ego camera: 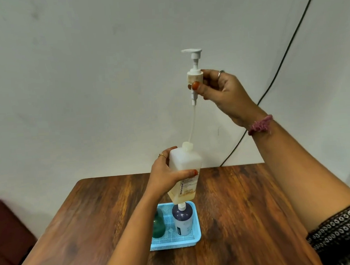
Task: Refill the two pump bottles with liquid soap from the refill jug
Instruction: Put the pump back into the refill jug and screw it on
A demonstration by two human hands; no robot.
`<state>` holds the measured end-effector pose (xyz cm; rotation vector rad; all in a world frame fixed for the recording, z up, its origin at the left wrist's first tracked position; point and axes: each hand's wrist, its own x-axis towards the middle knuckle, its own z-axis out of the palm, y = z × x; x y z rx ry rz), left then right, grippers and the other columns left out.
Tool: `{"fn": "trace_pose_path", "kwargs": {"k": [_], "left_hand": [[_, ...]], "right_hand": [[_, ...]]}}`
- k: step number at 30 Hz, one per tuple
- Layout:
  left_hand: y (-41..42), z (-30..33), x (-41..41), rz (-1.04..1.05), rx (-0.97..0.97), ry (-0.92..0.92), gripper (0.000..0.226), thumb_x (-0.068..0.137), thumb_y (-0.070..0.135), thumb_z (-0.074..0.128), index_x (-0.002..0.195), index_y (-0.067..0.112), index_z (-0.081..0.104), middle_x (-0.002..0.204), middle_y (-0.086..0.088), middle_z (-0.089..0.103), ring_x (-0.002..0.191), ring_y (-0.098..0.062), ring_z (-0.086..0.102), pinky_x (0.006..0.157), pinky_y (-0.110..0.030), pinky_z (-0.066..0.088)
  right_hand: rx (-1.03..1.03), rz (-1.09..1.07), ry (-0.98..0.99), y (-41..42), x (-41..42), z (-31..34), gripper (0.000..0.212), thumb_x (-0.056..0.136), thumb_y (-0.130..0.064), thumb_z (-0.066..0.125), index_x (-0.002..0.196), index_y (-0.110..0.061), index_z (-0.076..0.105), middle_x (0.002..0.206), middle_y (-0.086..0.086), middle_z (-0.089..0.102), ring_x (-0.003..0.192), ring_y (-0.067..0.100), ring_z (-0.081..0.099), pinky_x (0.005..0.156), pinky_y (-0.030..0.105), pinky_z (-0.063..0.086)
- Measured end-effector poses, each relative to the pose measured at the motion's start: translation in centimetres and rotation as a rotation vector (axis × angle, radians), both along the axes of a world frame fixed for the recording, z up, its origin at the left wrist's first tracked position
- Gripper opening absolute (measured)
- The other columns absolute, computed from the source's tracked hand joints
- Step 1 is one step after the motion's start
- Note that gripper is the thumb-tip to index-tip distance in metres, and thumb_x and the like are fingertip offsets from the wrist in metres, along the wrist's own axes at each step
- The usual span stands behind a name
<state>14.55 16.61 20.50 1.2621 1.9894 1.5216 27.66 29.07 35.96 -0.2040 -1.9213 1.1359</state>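
Pump bottle held tilted above the table, its pump head lifted clear with the tube tip at the neck.

The bottle is clamped by the left hand over the blue tray, while the pump collar is pinched by the right hand at 12 o'clock from it. A drip of soap from the dip tube could be shed onto the wood if the tube is swung aside too soon; the little yellow liquid left could be spilled by more tilt. In the tray a dark-capped bottle is set at 6 o'clock of the held one, a green bottle at its 9 o'clock. A plain wall with a black cable is seen behind.
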Motion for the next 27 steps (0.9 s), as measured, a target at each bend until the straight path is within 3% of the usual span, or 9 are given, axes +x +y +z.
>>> {"fn": "trace_pose_path", "kwargs": {"k": [4, 7, 11, 18, 27], "left_hand": [[0.2, 0.6, 0.4, -0.013, 0.019, -0.009, 0.084, 0.061, 0.033, 0.086, 0.133, 0.028, 0.043, 0.119, 0.008, 0.055, 0.099, -0.005, 0.055, 0.068, -0.012, 0.048], [0.1, 1.1, 0.6, -0.017, 0.046, -0.011, 0.082, 0.062, 0.033, 0.086, 0.132, 0.027, 0.043, 0.118, 0.009, 0.054, 0.098, -0.002, 0.055, 0.065, -0.010, 0.047], [0.1, 1.4, 0.8, -0.025, 0.078, -0.025, 0.082, 0.062, 0.033, 0.086, 0.132, 0.026, 0.044, 0.120, 0.008, 0.055, 0.102, -0.008, 0.056, 0.072, -0.015, 0.050], [0.0, 1.9, 0.9, -0.035, 0.115, -0.040, 0.082, 0.061, 0.033, 0.087, 0.132, 0.026, 0.046, 0.119, 0.007, 0.057, 0.103, -0.007, 0.057, 0.075, -0.019, 0.053], [-0.3, 2.4, 0.9, -0.049, 0.133, -0.043, 0.079, 0.062, 0.032, 0.086, 0.131, 0.025, 0.048, 0.119, 0.008, 0.058, 0.102, -0.007, 0.058, 0.076, -0.020, 0.054]], "right_hand": [[0.003, 0.020, -0.138, 0.1, 0.0, -2.9, 0.035, 0.085, -0.018, 0.070, 0.118, -0.012, 0.062, 0.111, 0.010, 0.070, 0.106, 0.023, 0.065, 0.097, 0.039, 0.051], [0.007, 0.011, -0.227, -0.3, 0.3, -4.3, 0.032, 0.083, -0.016, 0.072, 0.114, -0.015, 0.064, 0.104, 0.002, 0.072, 0.097, 0.011, 0.067, 0.091, 0.030, 0.053], [-0.014, 0.006, -0.301, -0.3, 0.7, -5.1, 0.029, 0.082, -0.018, 0.073, 0.109, -0.022, 0.065, 0.100, -0.006, 0.072, 0.095, 0.004, 0.066, 0.084, 0.019, 0.048], [-0.081, 0.060, -0.367, 0.2, 1.0, -6.2, 0.033, 0.080, -0.023, 0.074, 0.111, -0.029, 0.065, 0.110, -0.003, 0.071, 0.108, 0.008, 0.063, 0.102, 0.041, 0.046], [-0.011, 0.046, -0.429, 0.0, 1.3, -6.7, 0.034, 0.078, -0.029, 0.075, 0.111, -0.023, 0.068, 0.108, -0.005, 0.070, 0.106, 0.009, 0.063, 0.099, 0.046, 0.048]]}}
